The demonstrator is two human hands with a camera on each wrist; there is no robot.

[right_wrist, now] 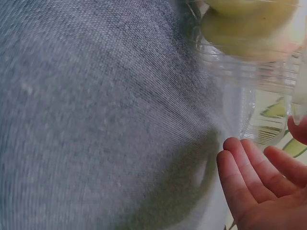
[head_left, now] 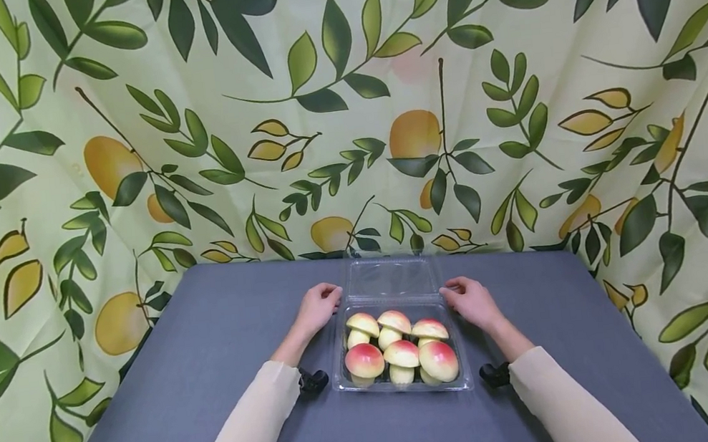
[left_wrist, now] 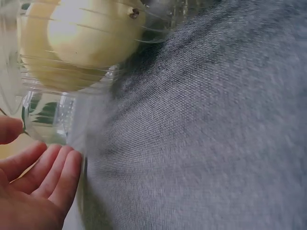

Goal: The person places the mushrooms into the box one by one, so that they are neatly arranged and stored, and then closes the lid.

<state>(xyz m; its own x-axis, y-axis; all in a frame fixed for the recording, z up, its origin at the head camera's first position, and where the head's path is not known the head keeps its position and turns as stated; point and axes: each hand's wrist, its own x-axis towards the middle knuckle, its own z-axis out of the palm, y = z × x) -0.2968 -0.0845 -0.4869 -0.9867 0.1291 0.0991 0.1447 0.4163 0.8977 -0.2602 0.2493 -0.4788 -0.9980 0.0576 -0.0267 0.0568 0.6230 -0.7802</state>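
A clear plastic clamshell box (head_left: 339,388) sits on the table with its lid (head_left: 392,278) swung back on the far side. Inside are several mushroom-shaped pieces (head_left: 364,360) in two rows, with red-and-cream caps and pale stems. At the box's far left corner is my left hand (head_left: 319,307), its fingertips right by the lid's edge. My right hand (head_left: 471,301) mirrors it at the far right corner. Both wrist views show extended, relaxed fingers (left_wrist: 64,179) with the thumb apart from them. The right fingers (right_wrist: 240,177) are beside the clear plastic, below the ribbed box wall.
A grey cloth covers the table (head_left: 226,364). Behind it and along both sides hangs a curtain (head_left: 346,142) printed with leaves and orange fruit. Black wrist camera mounts (head_left: 313,382) sit at the sleeve cuffs, close to the box's sides.
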